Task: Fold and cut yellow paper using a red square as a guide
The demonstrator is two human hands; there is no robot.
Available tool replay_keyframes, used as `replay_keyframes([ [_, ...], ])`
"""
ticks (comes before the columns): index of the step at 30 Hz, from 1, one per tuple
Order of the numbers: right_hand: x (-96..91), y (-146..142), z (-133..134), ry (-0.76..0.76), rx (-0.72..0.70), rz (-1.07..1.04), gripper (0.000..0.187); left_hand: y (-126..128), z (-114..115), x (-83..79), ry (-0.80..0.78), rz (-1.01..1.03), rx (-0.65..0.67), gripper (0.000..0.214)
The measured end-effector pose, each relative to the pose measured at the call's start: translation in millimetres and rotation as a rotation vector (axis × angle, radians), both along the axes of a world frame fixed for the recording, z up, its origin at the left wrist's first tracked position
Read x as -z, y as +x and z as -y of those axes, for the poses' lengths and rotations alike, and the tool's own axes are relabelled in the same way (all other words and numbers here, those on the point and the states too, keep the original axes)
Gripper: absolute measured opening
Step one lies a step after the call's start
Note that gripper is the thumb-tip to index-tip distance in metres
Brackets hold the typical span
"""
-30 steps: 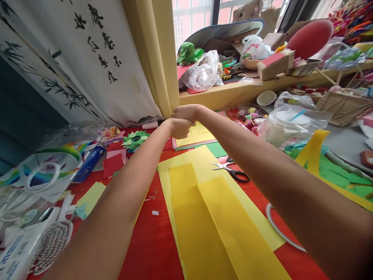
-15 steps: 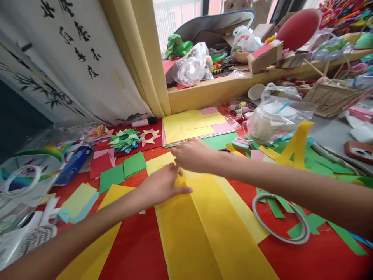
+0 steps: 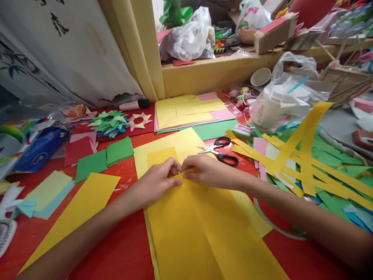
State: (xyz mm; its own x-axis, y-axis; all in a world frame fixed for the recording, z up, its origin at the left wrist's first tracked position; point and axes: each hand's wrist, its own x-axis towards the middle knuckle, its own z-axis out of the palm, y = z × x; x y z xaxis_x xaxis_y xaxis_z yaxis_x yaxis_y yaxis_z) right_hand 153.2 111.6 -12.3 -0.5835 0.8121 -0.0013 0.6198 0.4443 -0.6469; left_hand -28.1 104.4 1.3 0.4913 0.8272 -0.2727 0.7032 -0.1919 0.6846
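Observation:
A long deep-yellow paper sheet [image 3: 198, 233] lies folded lengthwise on the red table [image 3: 125, 249], on top of paler yellow sheets. My left hand [image 3: 157, 181] and my right hand [image 3: 204, 171] meet at its far end, fingertips pinched on the paper's top edge at the centre crease. Black-handled scissors [image 3: 221, 151] lie just beyond my right hand.
A stack of yellow and pink sheets [image 3: 189, 112] lies by the window ledge. Green paper stars [image 3: 109, 122], red and green squares [image 3: 99, 155], a yellow strip [image 3: 78, 210] at left. Yellow and green strips [image 3: 309, 163], a plastic bag [image 3: 285, 105] and a tape ring [image 3: 274, 225] at right.
My hands came back from the curtain at the far edge down to the yellow sheet's far end and pinched it. The view tilted downward.

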Motion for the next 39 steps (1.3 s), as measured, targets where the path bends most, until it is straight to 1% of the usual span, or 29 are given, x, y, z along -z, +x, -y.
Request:
replay_keyframes([
  [6, 9.1, 0, 1, -0.032, 0.045, -0.140, 0.012, -4, -8, 6.8, -0.046, 0.059, -0.072, 0.016],
  [14, 11.9, 0, 2, 0.001, 0.030, -0.157, 0.014, -5, -12, 6.1, -0.120, 0.079, -0.069, 0.020],
  [22, 10.3, -1, 6, 0.025, 0.036, -0.151, 0.013, -5, -12, 7.4, -0.184, 0.152, -0.113, 0.015],
  [31, 13.6, -2, 9, 0.165, -0.009, -0.135, 0.014, -3, -9, 5.6, -0.207, 0.195, -0.166, 0.013],
  [39, 15.5, -2, 9, 0.175, -0.036, -0.139, 0.016, -2, -8, 4.0, -0.214, 0.200, -0.198, 0.013],
])
